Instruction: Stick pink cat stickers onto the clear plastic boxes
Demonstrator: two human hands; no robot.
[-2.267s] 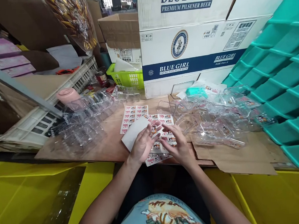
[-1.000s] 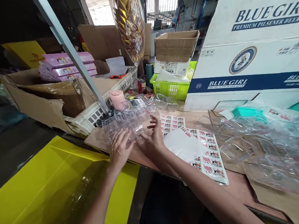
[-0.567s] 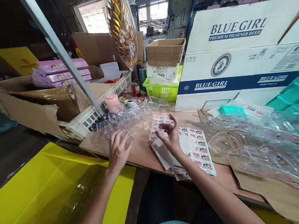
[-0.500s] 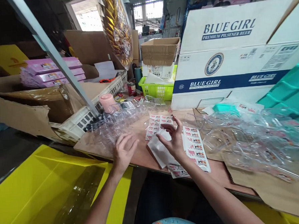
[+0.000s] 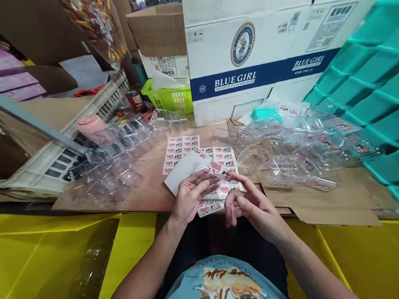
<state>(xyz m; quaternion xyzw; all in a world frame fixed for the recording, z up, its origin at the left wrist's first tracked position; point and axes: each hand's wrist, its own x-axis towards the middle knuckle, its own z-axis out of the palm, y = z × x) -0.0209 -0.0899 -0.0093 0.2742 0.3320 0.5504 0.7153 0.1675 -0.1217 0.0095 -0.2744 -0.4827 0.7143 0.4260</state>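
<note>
My left hand [image 5: 192, 195] holds a clear plastic case [image 5: 205, 172] between thumb and fingers, over the sticker sheets. Beside it, my right hand [image 5: 251, 202] has its index finger stretched toward the case, with a small cat sticker [image 5: 228, 174] at the fingertip; the other fingers are curled. Printed sticker sheets [image 5: 181, 149] and a white backing sheet [image 5: 178, 174] lie on the table under and behind the hands. Several clear cases [image 5: 253, 158] with stickers are heaped to the right. More clear plastic pieces [image 5: 112, 172] are piled on the left.
A white Blue Girl carton [image 5: 230, 94] stands behind the table, with teal bins [image 5: 380, 91] at the right. A green basket [image 5: 170, 99], a pink container [image 5: 93, 126] and a white crate [image 5: 66, 152] are at the back left. Yellow boxes [image 5: 137, 242] sit below the table edge.
The view has turned down and right. My left hand has moved from the left pile to the sticker sheets and now holds a clear case. My right hand has come beside it.
</note>
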